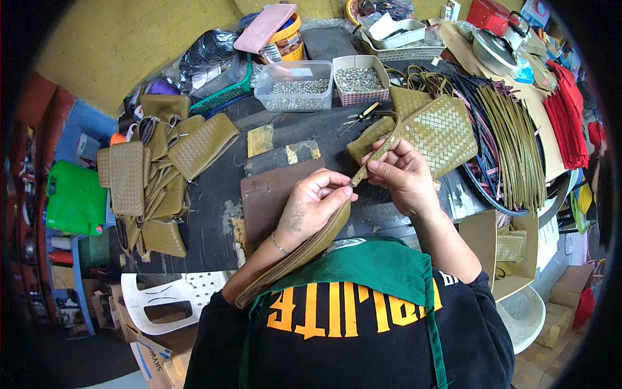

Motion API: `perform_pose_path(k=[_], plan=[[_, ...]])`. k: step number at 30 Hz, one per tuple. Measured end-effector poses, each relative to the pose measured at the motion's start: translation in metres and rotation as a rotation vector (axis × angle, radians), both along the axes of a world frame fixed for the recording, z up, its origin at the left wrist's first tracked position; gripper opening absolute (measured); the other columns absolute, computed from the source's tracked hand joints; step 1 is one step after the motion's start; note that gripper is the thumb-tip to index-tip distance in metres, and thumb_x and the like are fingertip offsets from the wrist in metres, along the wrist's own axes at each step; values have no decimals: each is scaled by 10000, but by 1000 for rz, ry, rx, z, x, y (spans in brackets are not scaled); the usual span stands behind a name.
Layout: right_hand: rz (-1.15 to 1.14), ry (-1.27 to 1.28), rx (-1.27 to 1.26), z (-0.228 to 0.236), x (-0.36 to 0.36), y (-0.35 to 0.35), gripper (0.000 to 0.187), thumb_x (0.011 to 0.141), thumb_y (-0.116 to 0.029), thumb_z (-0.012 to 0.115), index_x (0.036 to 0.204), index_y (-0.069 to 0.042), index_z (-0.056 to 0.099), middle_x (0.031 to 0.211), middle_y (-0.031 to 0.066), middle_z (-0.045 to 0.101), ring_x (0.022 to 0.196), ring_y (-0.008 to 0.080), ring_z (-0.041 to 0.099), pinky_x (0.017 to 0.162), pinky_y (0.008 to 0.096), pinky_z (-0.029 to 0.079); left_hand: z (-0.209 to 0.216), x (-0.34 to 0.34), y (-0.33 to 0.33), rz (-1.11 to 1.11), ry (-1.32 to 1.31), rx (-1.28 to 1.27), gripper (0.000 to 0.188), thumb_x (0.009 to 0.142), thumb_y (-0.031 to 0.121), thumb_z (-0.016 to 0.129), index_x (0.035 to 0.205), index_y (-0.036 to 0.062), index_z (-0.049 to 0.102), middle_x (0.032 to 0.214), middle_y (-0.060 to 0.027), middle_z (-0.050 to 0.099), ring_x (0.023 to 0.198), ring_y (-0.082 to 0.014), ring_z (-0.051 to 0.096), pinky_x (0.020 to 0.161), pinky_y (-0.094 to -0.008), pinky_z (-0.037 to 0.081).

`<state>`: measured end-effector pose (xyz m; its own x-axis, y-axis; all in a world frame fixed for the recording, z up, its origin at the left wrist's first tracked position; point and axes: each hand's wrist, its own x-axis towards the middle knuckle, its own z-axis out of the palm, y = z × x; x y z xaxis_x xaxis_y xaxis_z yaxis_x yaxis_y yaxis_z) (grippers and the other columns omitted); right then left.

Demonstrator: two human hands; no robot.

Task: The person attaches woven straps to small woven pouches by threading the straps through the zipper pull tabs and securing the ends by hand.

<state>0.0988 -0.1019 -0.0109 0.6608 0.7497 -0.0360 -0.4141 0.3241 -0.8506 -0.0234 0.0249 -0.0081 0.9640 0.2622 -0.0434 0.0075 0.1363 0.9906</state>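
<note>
Held close to my chest is an olive leather pouch (291, 262), its long edge lying along my left forearm. My left hand (310, 204) pinches the pouch's upper end, where a small dark fitting sits. A narrow olive strap (382, 150) rises from that spot and curves over at its top. My right hand (409, 183) grips this strap between thumb and fingers, just right of the left fingertips. How strap and fitting are joined is hidden by the fingers. Beyond the right hand lie olive woven pouches (440, 133). Pliers (363, 115) with dark and yellow handles rest behind the strap.
A brown leather piece (265, 198) lies left of my hands. Woven pouches (159, 175) are piled at left. Behind stand a clear tub (264, 97) and a basket (363, 97) of small metal parts. Olive strips (508, 142) hang at right, above an open cardboard box (478, 241).
</note>
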Motion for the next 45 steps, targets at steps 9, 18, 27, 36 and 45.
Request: perform_pose_path(k=[9,18,27,36,45], plan=[[-13,-106,44,1,-7,0,229,755,1,576,953,-37,469,846,59,585,711,100,568,606,192,462,1,1,0,-10,-10,-9,137,816,26,504,940,-32,492,850,-79,553,815,-153,581,709,-227,461],[-28,-150,89,-1,-10,1,217,764,31,550,953,-23,456,874,70,572,760,91,552,646,201,465,1,1,-1,5,-44,57,151,811,27,514,950,-30,493,837,-67,545,785,-137,578,681,-216,463],[-38,-168,70,1,-10,4,218,764,38,546,954,-8,449,856,67,565,754,101,557,651,207,475,1,4,1,42,-95,190,109,803,3,510,892,-60,510,834,-54,480,749,-142,575,657,-214,463],[-58,-151,83,-3,-9,5,258,756,23,561,984,-32,453,864,83,579,741,106,558,639,217,473,6,5,-2,84,-80,212,57,776,1,546,810,-42,531,771,-42,496,676,-72,528,569,-187,430],[139,-534,-391,11,56,26,168,791,-150,579,853,-3,527,681,22,565,623,88,531,581,222,438,2,-12,14,132,-40,207,53,783,4,529,771,-44,549,750,-45,508,663,-90,540,573,-192,419]])
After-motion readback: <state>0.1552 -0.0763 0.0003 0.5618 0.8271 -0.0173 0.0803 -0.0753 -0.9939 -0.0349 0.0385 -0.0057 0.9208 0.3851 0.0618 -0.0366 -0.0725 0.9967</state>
